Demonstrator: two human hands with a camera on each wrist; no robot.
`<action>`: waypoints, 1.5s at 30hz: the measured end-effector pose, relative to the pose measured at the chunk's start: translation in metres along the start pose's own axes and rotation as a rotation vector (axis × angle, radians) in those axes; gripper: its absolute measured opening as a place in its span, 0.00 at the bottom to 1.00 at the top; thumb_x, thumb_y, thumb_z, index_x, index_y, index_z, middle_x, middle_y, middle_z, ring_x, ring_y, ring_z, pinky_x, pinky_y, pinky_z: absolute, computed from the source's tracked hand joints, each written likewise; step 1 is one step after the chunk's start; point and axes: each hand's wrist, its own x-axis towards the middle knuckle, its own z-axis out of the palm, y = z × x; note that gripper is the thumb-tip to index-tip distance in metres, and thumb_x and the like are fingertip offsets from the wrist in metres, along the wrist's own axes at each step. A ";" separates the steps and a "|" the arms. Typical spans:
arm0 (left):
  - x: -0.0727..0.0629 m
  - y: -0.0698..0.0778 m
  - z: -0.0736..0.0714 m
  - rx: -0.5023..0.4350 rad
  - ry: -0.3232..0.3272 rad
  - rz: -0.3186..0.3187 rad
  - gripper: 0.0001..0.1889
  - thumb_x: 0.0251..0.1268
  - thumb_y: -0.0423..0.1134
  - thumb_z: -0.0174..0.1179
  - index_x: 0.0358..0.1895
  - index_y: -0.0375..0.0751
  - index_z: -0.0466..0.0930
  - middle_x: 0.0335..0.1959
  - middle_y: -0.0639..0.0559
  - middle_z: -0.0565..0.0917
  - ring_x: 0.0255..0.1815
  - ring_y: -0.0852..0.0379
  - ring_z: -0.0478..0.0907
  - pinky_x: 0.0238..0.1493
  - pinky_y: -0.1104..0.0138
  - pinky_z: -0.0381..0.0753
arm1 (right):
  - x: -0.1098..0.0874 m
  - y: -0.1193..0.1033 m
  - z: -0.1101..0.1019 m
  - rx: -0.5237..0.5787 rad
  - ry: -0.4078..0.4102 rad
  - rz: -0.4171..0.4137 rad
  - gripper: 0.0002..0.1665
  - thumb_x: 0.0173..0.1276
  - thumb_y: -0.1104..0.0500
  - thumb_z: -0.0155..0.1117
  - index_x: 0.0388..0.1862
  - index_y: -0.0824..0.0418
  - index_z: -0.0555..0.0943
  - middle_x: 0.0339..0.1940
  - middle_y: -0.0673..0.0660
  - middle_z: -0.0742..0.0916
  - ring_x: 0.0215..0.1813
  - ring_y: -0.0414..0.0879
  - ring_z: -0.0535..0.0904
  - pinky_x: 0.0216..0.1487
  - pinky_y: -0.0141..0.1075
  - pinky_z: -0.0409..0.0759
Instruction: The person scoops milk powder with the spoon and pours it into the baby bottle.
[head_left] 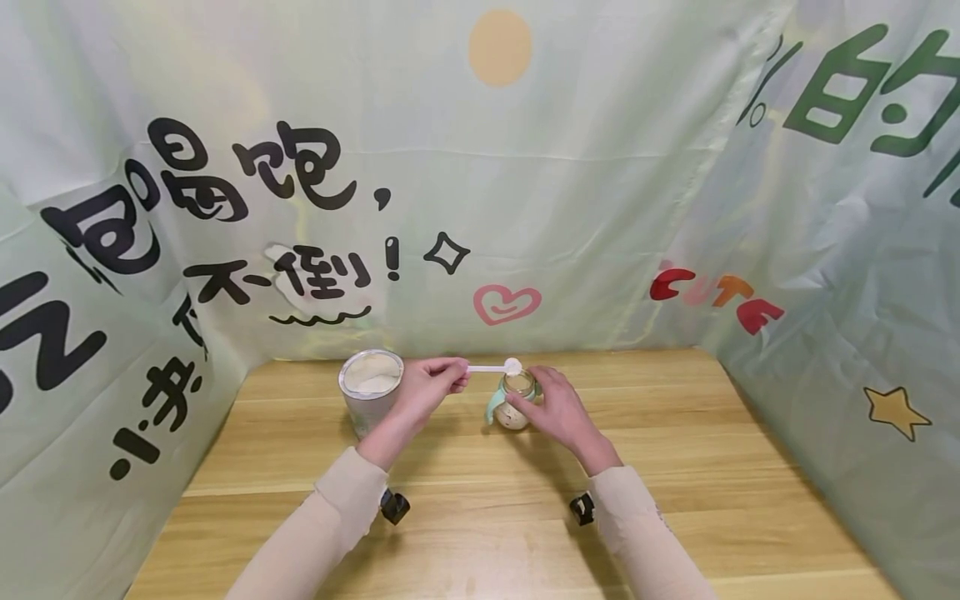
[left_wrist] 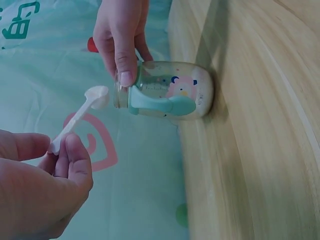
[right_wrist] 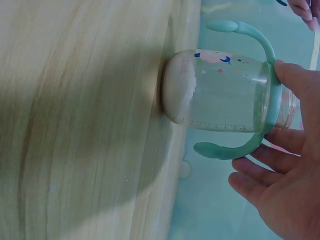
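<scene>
My left hand [head_left: 431, 387] pinches the thin handle of a white measuring scoop [head_left: 489, 368] between thumb and fingers. The scoop's bowl [left_wrist: 98, 97] is just above and beside the open mouth of a clear baby bottle [left_wrist: 157, 82]. Whitish powder [right_wrist: 179, 90] covers the bottle's bottom. Two mint-green side handles [right_wrist: 227, 150] hang from a collar at its neck, and a pink cartoon print shows on its side. The bottle stands upright on the table, and my right hand [head_left: 558, 408] grips it round the neck with thumb and fingers on opposite sides.
A tall can [head_left: 366, 410] with powder inside stands on the wooden table [head_left: 480, 533], left of the bottle and partly behind my left hand. Printed fabric walls [head_left: 600, 208] rise behind and on both sides. Small black devices [head_left: 394, 506] sit at both wrists.
</scene>
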 end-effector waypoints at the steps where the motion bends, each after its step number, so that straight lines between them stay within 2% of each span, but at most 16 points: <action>1: 0.000 0.000 0.000 0.005 -0.001 0.001 0.10 0.71 0.30 0.67 0.49 0.25 0.88 0.35 0.43 0.92 0.33 0.59 0.87 0.40 0.70 0.90 | 0.000 0.000 0.000 0.000 0.001 0.002 0.42 0.73 0.41 0.70 0.72 0.69 0.75 0.73 0.72 0.77 0.76 0.69 0.71 0.80 0.60 0.69; 9: -0.002 -0.001 0.002 0.020 -0.012 0.026 0.12 0.71 0.29 0.67 0.50 0.21 0.86 0.39 0.35 0.92 0.32 0.62 0.87 0.41 0.71 0.91 | 0.000 0.000 0.000 -0.007 0.002 -0.001 0.43 0.73 0.40 0.69 0.72 0.70 0.74 0.73 0.72 0.77 0.76 0.68 0.71 0.80 0.60 0.69; 17: -0.004 -0.003 0.001 0.049 -0.025 0.025 0.12 0.70 0.29 0.67 0.50 0.22 0.87 0.34 0.43 0.92 0.34 0.60 0.88 0.43 0.70 0.91 | -0.001 0.000 0.000 0.001 -0.005 0.005 0.44 0.74 0.41 0.69 0.74 0.71 0.72 0.74 0.72 0.77 0.76 0.69 0.71 0.79 0.61 0.70; 25: -0.005 -0.004 0.003 0.084 -0.025 0.010 0.11 0.70 0.31 0.68 0.49 0.25 0.88 0.33 0.46 0.92 0.32 0.65 0.86 0.42 0.71 0.90 | -0.001 0.000 0.002 0.003 -0.009 0.003 0.44 0.74 0.41 0.69 0.74 0.70 0.72 0.74 0.72 0.77 0.76 0.69 0.71 0.79 0.61 0.70; 29: -0.005 -0.005 0.002 0.097 -0.025 0.028 0.10 0.70 0.31 0.69 0.47 0.28 0.90 0.34 0.45 0.92 0.32 0.65 0.86 0.43 0.70 0.91 | -0.001 -0.001 0.001 -0.004 -0.006 -0.005 0.44 0.74 0.41 0.69 0.74 0.71 0.72 0.73 0.72 0.77 0.76 0.69 0.72 0.79 0.61 0.70; 33: -0.004 -0.008 0.001 0.113 -0.042 0.065 0.08 0.69 0.31 0.69 0.45 0.30 0.91 0.31 0.49 0.92 0.32 0.66 0.86 0.41 0.71 0.90 | -0.001 -0.001 0.001 -0.007 -0.003 -0.012 0.44 0.74 0.41 0.69 0.74 0.71 0.72 0.73 0.72 0.77 0.75 0.69 0.72 0.78 0.61 0.71; 45: -0.006 -0.006 0.001 0.166 -0.041 0.057 0.09 0.69 0.32 0.69 0.47 0.30 0.91 0.36 0.41 0.93 0.32 0.65 0.85 0.41 0.72 0.88 | -0.001 -0.001 0.001 0.001 -0.001 -0.008 0.42 0.74 0.42 0.70 0.73 0.70 0.73 0.72 0.72 0.78 0.75 0.68 0.73 0.77 0.61 0.72</action>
